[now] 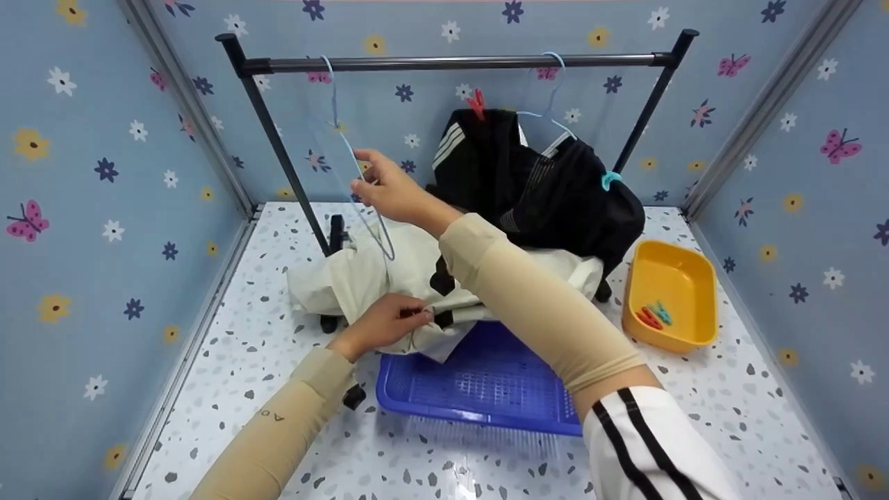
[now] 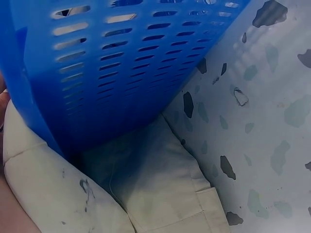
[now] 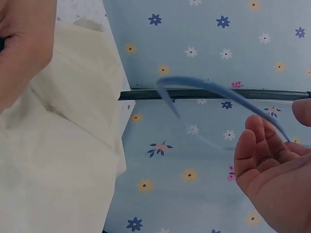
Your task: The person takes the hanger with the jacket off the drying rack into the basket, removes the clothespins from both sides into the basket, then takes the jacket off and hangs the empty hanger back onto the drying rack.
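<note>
My right hand (image 1: 392, 191) pinches one side of a light blue hanger (image 1: 380, 232), whose hook hangs over the rack's bar. In the right wrist view the hanger (image 3: 209, 87) tilts across the wallpaper, and the other fingers of that hand (image 3: 277, 179) are loosely bent. Lower down, my left hand (image 1: 385, 323) grips a cream garment (image 1: 410, 243) by a fold near a black patch. The garment lies bunched over the far part of a blue basket (image 1: 479, 417). Close up in the left wrist view, its cloth (image 2: 160, 184) hangs against the basket's slotted wall (image 2: 121, 73).
A black garment rack (image 1: 444, 64) stands at the back. On its right side a black garment (image 1: 555, 201) hangs from another blue hanger, with a red clothespin (image 1: 476, 104) and a teal clip (image 1: 610, 180). A yellow bin (image 1: 684, 298) holding several clothespins (image 1: 651, 317) sits at right.
</note>
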### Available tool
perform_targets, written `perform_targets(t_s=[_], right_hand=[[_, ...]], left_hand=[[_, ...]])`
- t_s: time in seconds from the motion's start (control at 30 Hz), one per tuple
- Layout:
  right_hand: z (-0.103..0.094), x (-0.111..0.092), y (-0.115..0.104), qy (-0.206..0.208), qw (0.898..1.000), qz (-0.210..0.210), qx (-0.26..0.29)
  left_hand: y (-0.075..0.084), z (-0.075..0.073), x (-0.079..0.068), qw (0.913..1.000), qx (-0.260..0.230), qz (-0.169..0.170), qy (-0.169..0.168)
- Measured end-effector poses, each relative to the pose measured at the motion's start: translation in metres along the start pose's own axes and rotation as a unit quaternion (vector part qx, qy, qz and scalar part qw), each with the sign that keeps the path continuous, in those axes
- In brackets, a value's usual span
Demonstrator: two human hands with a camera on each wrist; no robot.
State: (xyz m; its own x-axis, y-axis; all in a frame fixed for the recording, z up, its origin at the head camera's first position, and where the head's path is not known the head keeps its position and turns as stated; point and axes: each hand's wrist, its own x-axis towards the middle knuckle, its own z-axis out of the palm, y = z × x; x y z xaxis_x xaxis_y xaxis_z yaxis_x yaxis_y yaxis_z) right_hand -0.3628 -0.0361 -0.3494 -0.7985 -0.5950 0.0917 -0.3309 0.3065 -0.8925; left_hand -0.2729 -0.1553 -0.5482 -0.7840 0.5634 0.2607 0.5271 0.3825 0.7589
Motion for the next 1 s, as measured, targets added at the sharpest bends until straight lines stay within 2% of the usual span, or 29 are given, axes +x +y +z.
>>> perform_targets(t_s=[0.03,0.1,0.17,0.27,0.37,0.57,0.8,1.0], right_hand=[[-0.002,-0.002,0.002,0.003,1.000,0.007,-0.007],[-0.006,-0.007,0.006,0.009,1.000,0.020,-0.021],[-0.012,-0.012,0.010,0.014,0.999,0.028,-0.033],[-0.022,-0.022,0.016,0.024,0.998,0.032,-0.040],[-0.033,-0.032,0.022,0.033,0.998,0.029,-0.038],[-0.057,-0.054,0.038,0.050,0.998,0.016,-0.039],[-0.077,-0.080,0.058,0.071,0.996,0.020,-0.040],[-0.093,-0.101,0.070,0.086,0.995,0.019,-0.040]], left_hand=[[-0.002,0.001,0.000,0.9999,-0.002,0.010,0.003],[-0.001,0.001,0.001,1.0000,-0.002,0.008,0.001],[0.008,-0.001,0.001,0.9998,-0.003,-0.014,-0.011],[0.014,-0.002,0.002,0.9986,0.003,-0.048,-0.021],[0.017,-0.003,0.002,0.9978,0.001,-0.062,-0.023],[0.018,-0.005,0.003,0.9978,0.008,-0.063,-0.020],[0.013,-0.005,0.003,0.9992,-0.006,-0.036,-0.017],[0.017,-0.006,0.004,0.9985,0.006,-0.051,-0.021]])
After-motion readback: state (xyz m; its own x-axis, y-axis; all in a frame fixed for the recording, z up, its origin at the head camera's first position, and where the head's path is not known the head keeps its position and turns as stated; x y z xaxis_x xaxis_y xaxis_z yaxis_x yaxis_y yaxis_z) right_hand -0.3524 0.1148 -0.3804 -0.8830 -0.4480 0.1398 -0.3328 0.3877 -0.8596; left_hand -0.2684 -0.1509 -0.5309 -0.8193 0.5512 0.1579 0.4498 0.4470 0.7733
